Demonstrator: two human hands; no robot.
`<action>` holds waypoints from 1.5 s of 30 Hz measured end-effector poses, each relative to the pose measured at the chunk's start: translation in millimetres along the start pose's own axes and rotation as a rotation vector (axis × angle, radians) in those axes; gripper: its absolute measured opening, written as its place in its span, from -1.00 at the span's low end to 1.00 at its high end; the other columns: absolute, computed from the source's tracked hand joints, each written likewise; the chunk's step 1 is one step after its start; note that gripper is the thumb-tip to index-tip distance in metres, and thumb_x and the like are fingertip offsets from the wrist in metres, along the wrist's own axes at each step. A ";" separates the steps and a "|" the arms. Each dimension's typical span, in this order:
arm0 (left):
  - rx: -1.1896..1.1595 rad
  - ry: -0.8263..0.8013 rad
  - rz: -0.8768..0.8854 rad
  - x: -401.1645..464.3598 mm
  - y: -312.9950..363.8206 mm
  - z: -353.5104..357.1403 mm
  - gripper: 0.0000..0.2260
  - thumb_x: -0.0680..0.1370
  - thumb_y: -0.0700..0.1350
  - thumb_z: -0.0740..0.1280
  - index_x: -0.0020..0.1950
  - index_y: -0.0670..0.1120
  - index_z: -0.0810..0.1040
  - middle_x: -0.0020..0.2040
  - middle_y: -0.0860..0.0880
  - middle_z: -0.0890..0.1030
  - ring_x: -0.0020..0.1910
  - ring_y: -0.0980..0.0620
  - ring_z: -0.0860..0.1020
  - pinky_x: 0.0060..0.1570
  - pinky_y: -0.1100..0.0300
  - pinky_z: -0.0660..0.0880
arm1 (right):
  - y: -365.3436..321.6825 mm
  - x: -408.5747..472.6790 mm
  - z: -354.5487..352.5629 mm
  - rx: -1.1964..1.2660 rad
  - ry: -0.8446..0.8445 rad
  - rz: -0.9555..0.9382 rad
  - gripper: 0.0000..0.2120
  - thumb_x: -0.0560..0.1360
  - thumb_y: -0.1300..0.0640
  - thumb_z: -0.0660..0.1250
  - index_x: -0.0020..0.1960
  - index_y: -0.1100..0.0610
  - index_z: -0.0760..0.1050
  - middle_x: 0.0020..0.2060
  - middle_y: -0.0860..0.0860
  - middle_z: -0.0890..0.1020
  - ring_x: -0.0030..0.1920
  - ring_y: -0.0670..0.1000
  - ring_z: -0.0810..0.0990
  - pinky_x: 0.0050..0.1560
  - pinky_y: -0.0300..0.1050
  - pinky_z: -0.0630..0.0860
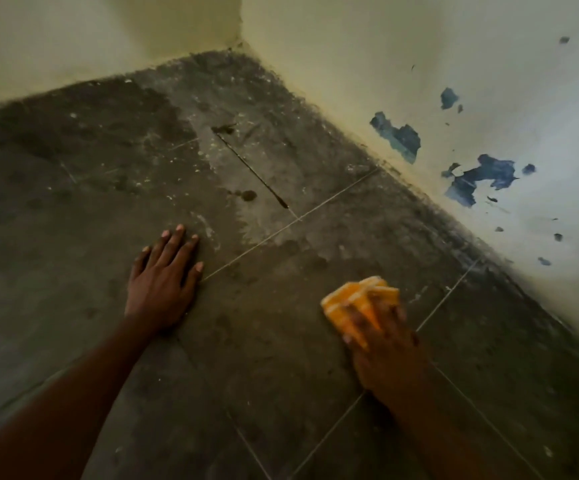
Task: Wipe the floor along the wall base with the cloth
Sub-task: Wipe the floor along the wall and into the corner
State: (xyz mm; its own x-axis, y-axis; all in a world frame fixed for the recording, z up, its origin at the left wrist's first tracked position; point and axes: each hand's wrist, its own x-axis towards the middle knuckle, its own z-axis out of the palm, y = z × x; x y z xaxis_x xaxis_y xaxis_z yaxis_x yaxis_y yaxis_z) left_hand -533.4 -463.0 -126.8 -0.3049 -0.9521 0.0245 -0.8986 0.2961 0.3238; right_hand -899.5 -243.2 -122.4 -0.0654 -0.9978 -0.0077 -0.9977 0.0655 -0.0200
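Left hand [163, 271] lies flat on the tiled floor [108, 202], fingers straight and spread, bracing. Right hand [385, 348] presses the orange cloth [353, 299], which bunches beneath and ahead of its fingertips, short of the wall base [437, 209]. The cloth looks soft, light and limp, best held bunched under the palm.

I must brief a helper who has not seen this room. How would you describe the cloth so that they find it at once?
Start at the right wall, where peeling paint shows blue patches, and look down to the dark tiled floor near its base. There the right hand presses a small crumpled cloth onto the floor. It is bright orange with pale stripes, the only vivid thing on the grey floor.
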 end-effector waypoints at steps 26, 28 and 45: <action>-0.051 0.117 -0.223 78.3 39.8 11.2 -0.38 0.68 0.23 0.04 0.66 -0.06 0.19 0.71 -0.10 0.08 0.70 -0.07 0.00 0.65 -0.14 -0.05 | -13.8 162.8 -7.1 0.195 -0.107 0.489 -0.39 0.63 -0.22 0.00 0.63 -0.34 -0.10 0.69 0.04 -0.08 0.66 0.29 -0.13 0.56 0.43 -0.02; -0.050 0.139 -0.231 79.5 44.1 10.6 -0.37 0.65 0.24 0.02 0.64 -0.07 0.22 0.70 -0.12 0.11 0.69 -0.10 0.03 0.64 -0.17 -0.02 | -24.2 125.1 -19.8 0.211 -0.128 0.383 -0.37 0.54 -0.23 -0.04 0.60 -0.39 -0.06 0.69 -0.02 -0.04 0.67 0.23 -0.10 0.55 0.38 0.04; -0.026 0.186 -0.279 84.1 53.6 8.0 -0.41 0.62 0.17 0.10 0.58 -0.10 0.34 0.67 -0.13 0.22 0.68 -0.11 0.11 0.63 -0.17 0.05 | -12.1 133.4 -11.6 0.193 -0.116 0.322 -0.40 0.63 -0.24 -0.02 0.64 -0.32 -0.09 0.69 0.01 -0.07 0.66 0.25 -0.09 0.54 0.44 0.08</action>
State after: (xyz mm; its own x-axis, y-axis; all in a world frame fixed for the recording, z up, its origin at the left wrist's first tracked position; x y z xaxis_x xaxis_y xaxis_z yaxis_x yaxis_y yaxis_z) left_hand -609.7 -526.6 -114.9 0.0166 -0.9946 0.1029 -0.9304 0.0223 0.3659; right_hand -896.4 -377.2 -111.5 -0.3607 -0.9193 -0.1572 -0.9036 0.3862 -0.1853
